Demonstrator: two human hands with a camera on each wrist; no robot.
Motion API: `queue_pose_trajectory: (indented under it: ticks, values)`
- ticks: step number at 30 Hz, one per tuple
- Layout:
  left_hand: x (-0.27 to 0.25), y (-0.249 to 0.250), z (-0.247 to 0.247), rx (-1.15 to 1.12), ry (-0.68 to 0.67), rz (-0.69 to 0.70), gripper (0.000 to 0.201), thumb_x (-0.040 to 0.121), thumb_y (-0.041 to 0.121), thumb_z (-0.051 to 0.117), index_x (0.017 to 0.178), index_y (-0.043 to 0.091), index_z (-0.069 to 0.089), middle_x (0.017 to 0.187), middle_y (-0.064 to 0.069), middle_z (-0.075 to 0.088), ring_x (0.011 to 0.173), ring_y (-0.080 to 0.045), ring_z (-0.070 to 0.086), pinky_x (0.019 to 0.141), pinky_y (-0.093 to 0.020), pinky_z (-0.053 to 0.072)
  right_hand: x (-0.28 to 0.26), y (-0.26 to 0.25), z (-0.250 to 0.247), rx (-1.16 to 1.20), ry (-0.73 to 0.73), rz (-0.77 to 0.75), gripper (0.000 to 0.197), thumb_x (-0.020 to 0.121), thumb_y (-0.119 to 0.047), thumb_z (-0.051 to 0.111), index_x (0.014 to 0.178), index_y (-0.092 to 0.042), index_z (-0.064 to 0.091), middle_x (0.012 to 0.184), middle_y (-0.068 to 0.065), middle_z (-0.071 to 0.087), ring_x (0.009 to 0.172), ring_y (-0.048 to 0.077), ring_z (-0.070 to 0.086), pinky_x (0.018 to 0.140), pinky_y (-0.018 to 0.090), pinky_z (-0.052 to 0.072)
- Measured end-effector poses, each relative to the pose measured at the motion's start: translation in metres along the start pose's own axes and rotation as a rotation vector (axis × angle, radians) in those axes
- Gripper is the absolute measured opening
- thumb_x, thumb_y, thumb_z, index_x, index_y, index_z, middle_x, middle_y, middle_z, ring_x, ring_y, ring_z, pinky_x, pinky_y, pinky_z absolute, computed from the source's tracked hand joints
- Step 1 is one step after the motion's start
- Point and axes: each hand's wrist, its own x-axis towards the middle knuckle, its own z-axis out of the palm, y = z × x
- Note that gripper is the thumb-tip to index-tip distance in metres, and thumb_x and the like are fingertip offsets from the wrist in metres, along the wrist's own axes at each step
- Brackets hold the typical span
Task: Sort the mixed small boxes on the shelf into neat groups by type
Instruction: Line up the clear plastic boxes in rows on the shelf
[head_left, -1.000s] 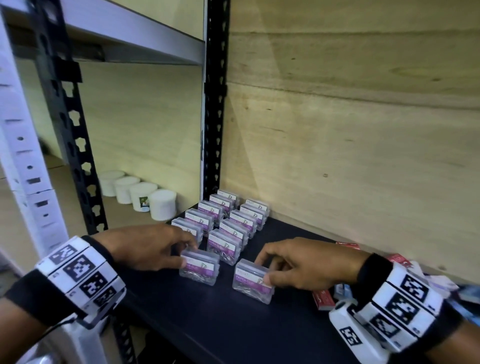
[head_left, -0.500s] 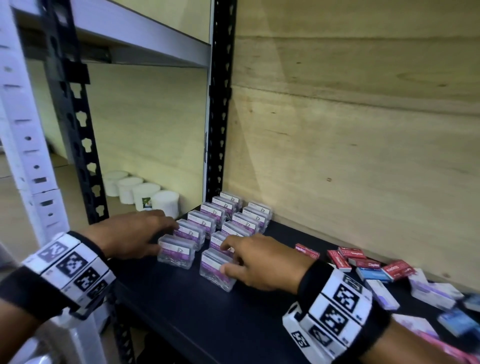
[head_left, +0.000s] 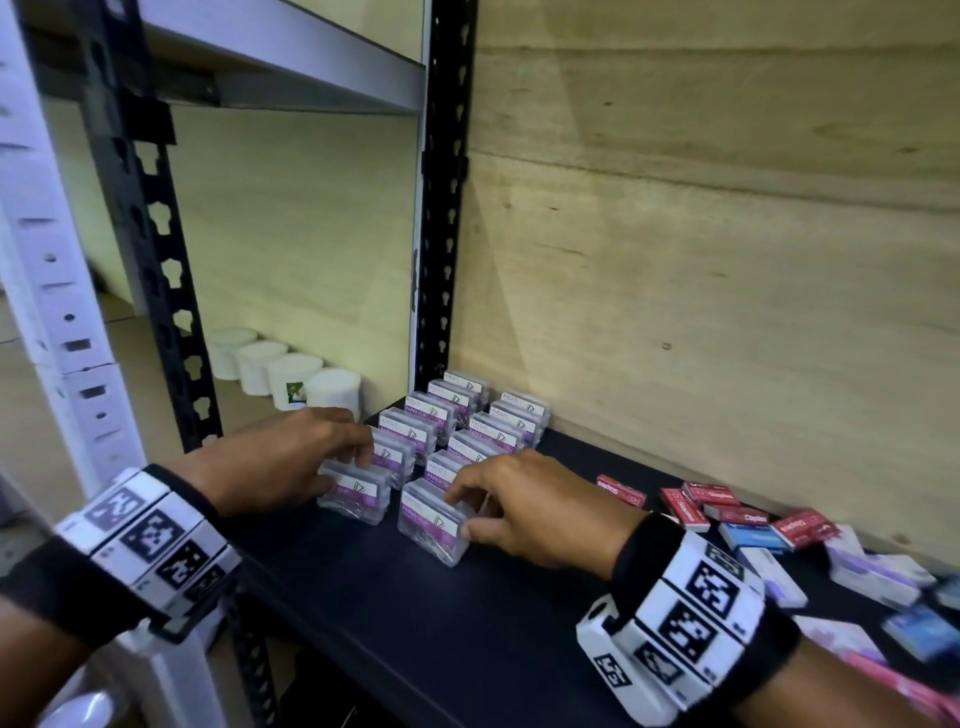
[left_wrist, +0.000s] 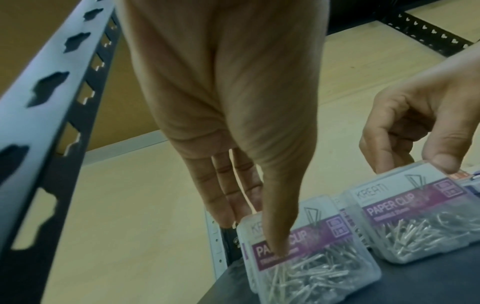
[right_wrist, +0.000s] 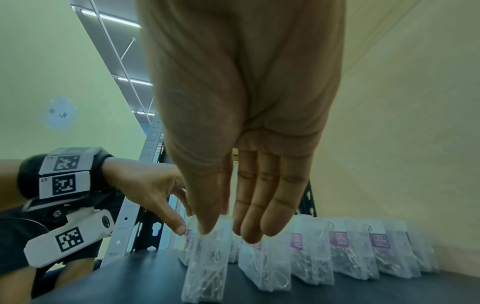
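Both hands are seating clear clip boxes at the front of two rows on the dark shelf (head_left: 363, 613). The left hand (head_left: 280, 462) is pinching the left box (head_left: 356, 491), thumb on its face, fingers behind. The right hand (head_left: 530, 512) is pinching the right box (head_left: 434, 525) the same way.

Risk, as judged: these narrow, upright boxes of smooth hard plastic are standing close; a nudge could topple the row (head_left: 483, 436) behind. The flat red cartons (head_left: 711, 506) are lying unsorted to the right.

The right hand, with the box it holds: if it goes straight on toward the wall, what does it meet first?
Probably the next clear paper clip box in the right row, just behind the box that the right hand pinches. Any gap between them is hard to judge.
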Motion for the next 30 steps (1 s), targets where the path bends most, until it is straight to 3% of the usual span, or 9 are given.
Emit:
queue_pose_trajectory:
  ticks: [5,15,20,25,27,30]
  values:
    - [0.003,-0.004,0.001,0.015,0.011,-0.017,0.031,0.084,0.02,0.069,0.104,0.038,0.053,0.101,0.019,0.05,0.091,-0.001,0.051,0.08,-0.022,0.046,0.007,-0.003,0.003,0.005,0.018,0.002,0.035,0.094,-0.032,0.066,0.127,-0.024,0.062,0.113,-0.002,0.068,0.104,0.015,0.062,0.09,0.03,0.051]
    - [0.006,-0.009,0.001,0.025,0.006,-0.02,0.032,0.083,0.017,0.069,0.107,0.033,0.056,0.103,0.016,0.052,0.094,-0.003,0.051,0.082,-0.023,0.045,0.012,-0.007,0.004,-0.03,0.011,0.008,0.035,0.096,-0.029,0.064,0.13,-0.024,0.06,0.12,0.001,0.066,0.109,0.018,0.06,0.094,0.035,0.05]
    - [0.003,-0.006,-0.005,0.038,-0.009,-0.04,0.036,0.085,0.019,0.068,0.112,0.039,0.055,0.108,0.018,0.052,0.097,0.0,0.052,0.085,-0.025,0.048,0.011,-0.006,0.005,-0.052,0.007,-0.015,0.037,0.097,-0.027,0.063,0.133,-0.024,0.056,0.118,0.002,0.064,0.109,0.02,0.058,0.091,0.035,0.049]
    - [0.01,0.021,-0.026,0.069,0.014,0.038,0.035,0.087,0.032,0.068,0.112,0.048,0.05,0.105,0.024,0.048,0.095,0.007,0.05,0.08,-0.016,0.045,-0.01,0.004,-0.009,-0.06,-0.002,-0.013,0.042,0.097,-0.031,0.062,0.136,-0.025,0.052,0.124,0.004,0.061,0.11,0.021,0.057,0.093,0.039,0.05]
    - [0.02,0.04,-0.034,0.068,0.032,0.096,0.033,0.087,0.037,0.067,0.111,0.05,0.05,0.104,0.024,0.049,0.094,0.007,0.051,0.08,-0.018,0.046,-0.025,0.014,-0.016,-0.07,0.004,0.014,0.039,0.096,-0.033,0.063,0.133,-0.026,0.056,0.124,0.003,0.062,0.111,0.021,0.058,0.094,0.041,0.05]
    - [0.039,0.072,-0.038,0.052,0.049,0.186,0.029,0.085,0.042,0.067,0.108,0.05,0.052,0.102,0.025,0.051,0.091,0.007,0.052,0.08,-0.024,0.049,-0.054,0.034,-0.029,-0.103,-0.022,0.1,0.037,0.096,-0.037,0.062,0.131,-0.029,0.057,0.122,0.0,0.062,0.109,0.019,0.058,0.09,0.035,0.049]
